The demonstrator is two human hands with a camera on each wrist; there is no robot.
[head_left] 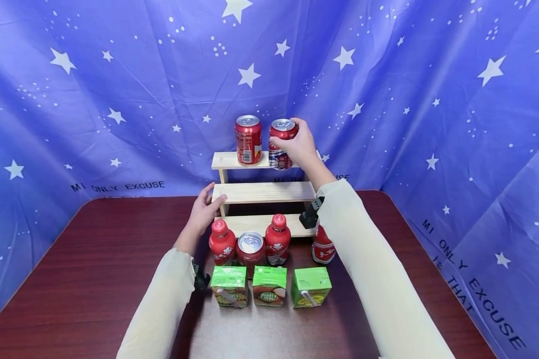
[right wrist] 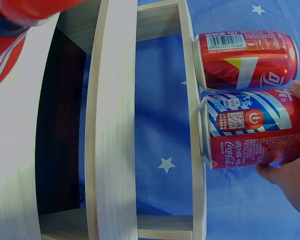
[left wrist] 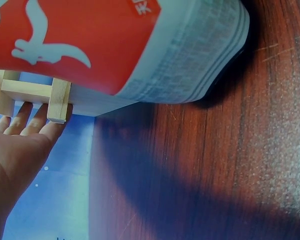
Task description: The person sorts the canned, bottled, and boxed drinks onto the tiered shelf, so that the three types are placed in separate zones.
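My right hand [head_left: 301, 144] grips a red cola can [head_left: 282, 152] around its upper part at the top tier of a three-step wooden shelf [head_left: 265, 192]. The can is upright, its base at the top board's front edge; whether it bears on the board I cannot tell. Close on its left stands another red cola can [head_left: 248, 140]. In the right wrist view the held can [right wrist: 252, 127] shows a blue-striped panel with a code. My left hand [head_left: 202, 212] holds the middle step's left end, thumb on the board. The left wrist view shows its fingers [left wrist: 37, 120] behind the side frame.
Before the bottom step stand red bottles [head_left: 277, 242] and a cola can [head_left: 250, 247]; another red bottle [head_left: 322, 248] is partly behind the right sleeve. Three green drink cartons [head_left: 269, 286] line up nearer me on the dark red table [head_left: 94, 279]. A blue star-printed curtain [head_left: 161, 99] hangs behind.
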